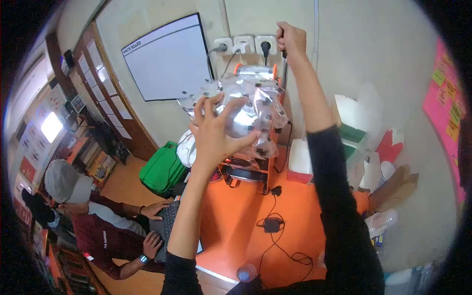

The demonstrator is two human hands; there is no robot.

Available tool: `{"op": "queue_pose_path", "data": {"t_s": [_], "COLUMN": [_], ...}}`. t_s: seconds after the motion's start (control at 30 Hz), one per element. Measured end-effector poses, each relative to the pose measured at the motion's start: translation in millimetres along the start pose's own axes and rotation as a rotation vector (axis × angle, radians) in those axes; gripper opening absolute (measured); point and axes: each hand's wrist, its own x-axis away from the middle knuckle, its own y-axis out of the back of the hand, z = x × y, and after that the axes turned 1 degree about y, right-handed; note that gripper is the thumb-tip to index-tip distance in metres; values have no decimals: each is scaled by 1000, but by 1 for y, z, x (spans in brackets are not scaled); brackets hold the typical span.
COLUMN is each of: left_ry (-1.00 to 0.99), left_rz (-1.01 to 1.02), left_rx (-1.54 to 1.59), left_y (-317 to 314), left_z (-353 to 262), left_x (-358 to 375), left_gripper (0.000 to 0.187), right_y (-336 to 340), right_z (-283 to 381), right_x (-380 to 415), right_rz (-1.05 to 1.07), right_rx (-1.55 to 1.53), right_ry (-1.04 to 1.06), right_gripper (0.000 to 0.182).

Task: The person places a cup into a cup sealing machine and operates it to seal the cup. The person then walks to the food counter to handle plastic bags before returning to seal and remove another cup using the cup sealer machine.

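Note:
My left hand (216, 129) has its fingers spread over a crumpled sheet of clear plastic film (268, 101) with small dark marks. The film drapes over an orange machine (271, 172) that stands against the wall, with a film roll (255, 70) between orange end discs at its top. Raised to the right of the roll, my right hand (293, 42) is closed in a fist around a black handle (284, 53), of which only a small part shows. Much of the machine's middle is hidden behind the film and my left hand.
Wall sockets (243, 44) with plugs sit behind the machine. A black power adapter (271, 225) and cable lie on the orange table (231, 226). Boxes (301, 157) and cups stand right. At left, a person (108, 231) types on a laptop (164, 226) near a green bag (160, 168).

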Motion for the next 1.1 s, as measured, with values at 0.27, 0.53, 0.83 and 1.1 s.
{"op": "queue_pose_path", "data": {"t_s": [0.27, 0.53, 0.83, 1.1], "left_ry": [-12, -70, -117, -152], "left_rz": [-57, -139, -133, -96], "left_rx": [-16, -60, -81, -130], "left_y": [-12, -24, -26, -25], "left_z": [2, 11, 12, 9], "left_x": [-3, -3, -5, -3], "left_gripper": [65, 65, 63, 65], "right_y": [-13, -8, 23, 41], "right_z": [-7, -12, -58, -90], "right_x": [119, 145, 257, 320], "right_rz": [-141, -5, 109, 210], "right_rx": [-77, -176, 129, 115], "right_ry": [657, 881, 1003, 890], "right_gripper": [31, 34, 20, 22]}}
